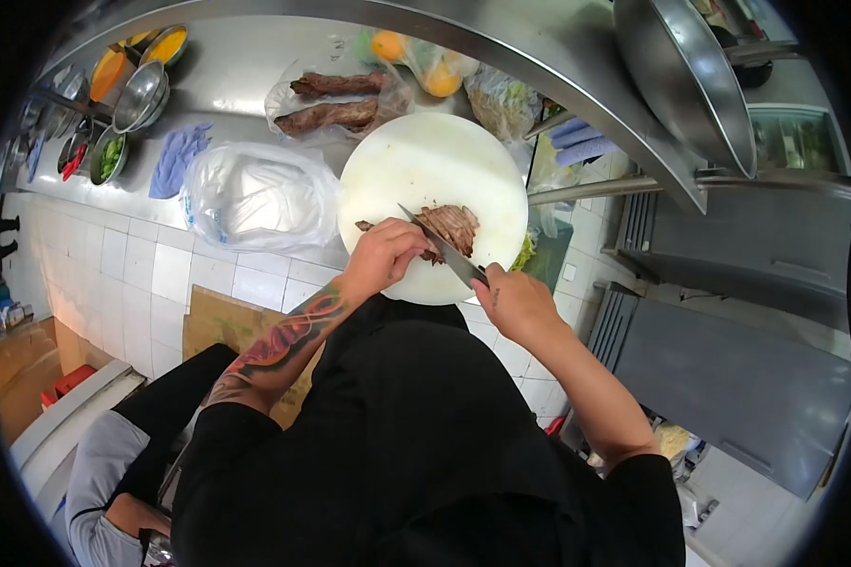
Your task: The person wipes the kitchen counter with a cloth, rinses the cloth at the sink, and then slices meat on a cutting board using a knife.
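Note:
On a round white cutting board (425, 156) lies a pile of sliced brown meat (453, 225). My right hand (517, 300) is wrapped round the handle of a knife (452, 251), whose blade points up and left beside the slices. My left hand (386, 255), fingers bent together, presses on the uncut piece of meat (363, 226) to the left of the blade; its fingers partly cover that piece. Two long pieces of cooked meat (327, 117) lie in clear plastic behind the board.
A plastic-lined container (258, 196) and a blue cloth (179, 159) are left of the board. Metal bowls (142, 96) stand at the far left. Bagged oranges (441, 79) lie behind. A metal shelf edge (539, 71) arches overhead. Another person's arm (134, 515) is at lower left.

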Motion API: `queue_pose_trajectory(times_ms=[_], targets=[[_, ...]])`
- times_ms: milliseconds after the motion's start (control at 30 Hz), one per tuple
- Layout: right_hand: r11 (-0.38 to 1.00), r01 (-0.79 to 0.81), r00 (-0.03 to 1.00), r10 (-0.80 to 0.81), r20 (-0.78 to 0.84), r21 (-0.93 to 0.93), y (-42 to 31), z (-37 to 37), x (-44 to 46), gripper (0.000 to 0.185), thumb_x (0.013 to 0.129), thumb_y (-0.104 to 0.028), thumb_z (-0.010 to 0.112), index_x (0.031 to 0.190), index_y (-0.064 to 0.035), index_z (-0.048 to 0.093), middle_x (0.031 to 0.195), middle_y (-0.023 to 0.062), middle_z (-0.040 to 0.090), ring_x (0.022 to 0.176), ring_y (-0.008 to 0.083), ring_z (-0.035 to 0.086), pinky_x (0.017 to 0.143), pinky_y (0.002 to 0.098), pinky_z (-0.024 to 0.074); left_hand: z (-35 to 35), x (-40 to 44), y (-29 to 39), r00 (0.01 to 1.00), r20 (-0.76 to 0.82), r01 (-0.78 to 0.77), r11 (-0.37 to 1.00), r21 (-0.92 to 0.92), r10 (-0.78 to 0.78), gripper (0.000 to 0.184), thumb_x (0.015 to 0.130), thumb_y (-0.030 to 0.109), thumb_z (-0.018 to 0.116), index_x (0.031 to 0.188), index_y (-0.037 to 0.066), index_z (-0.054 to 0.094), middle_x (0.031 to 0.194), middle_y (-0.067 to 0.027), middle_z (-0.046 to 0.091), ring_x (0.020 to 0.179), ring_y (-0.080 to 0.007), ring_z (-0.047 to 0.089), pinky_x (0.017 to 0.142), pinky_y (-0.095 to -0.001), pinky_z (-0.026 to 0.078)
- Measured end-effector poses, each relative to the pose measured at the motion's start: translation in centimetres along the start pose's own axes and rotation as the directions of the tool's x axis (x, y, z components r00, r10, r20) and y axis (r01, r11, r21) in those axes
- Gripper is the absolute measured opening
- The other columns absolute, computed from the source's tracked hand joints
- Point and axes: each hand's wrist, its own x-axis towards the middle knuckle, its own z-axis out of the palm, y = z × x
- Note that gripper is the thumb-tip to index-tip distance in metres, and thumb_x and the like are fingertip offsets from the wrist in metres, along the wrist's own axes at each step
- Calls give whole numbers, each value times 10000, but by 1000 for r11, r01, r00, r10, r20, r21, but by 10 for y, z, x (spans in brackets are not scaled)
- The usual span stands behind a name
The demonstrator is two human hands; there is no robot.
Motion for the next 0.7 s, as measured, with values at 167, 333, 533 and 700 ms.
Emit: queue_pose_trajectory(times_ms=[167, 333, 533, 700], targets=[[999, 21, 1000, -20, 10, -49, 11, 5, -15, 339, 1061, -343, 575, 1025, -7, 601, 746, 223, 717, 717, 443, 721, 673, 570, 561, 1, -2, -4, 1000, -13, -7, 1000, -2, 7, 184, 786, -32, 778, 943, 62, 753, 1009, -67, 746, 952, -293, 708, 835, -394, 571], [998, -67, 998, 67, -21, 0, 3, 45, 21, 352, 1054, -364, 587, 1059, -12, 588, 779, 230, 724, 752, 443, 726, 691, 563, 568, -2, 1, 0, 1000, 21, 13, 999, -30, -12, 197, 786, -32, 782, 957, 62, 755, 1013, -68, 746, 949, -295, 706, 833, -404, 563], [1000, -3, 999, 4, 32, -25, 4, -9, -14, 338, 1060, -357, 586, 1071, -20, 583, 743, 210, 709, 732, 431, 713, 671, 545, 553, -5, -7, -3, 998, -14, -67, 996, 66, 68, 212, 775, -32, 778, 965, 60, 757, 1020, -69, 740, 982, -296, 694, 860, -407, 553], [999, 7, 999, -4, 54, -50, 6, -14, -37, 341, 1062, -350, 581, 1075, -10, 598, 737, 210, 704, 738, 430, 714, 672, 548, 554, -4, -7, -3, 999, -8, -46, 997, 55, 46, 219, 768, -60, 744, 957, 50, 743, 1037, -68, 731, 970, -295, 692, 856, -412, 552]])
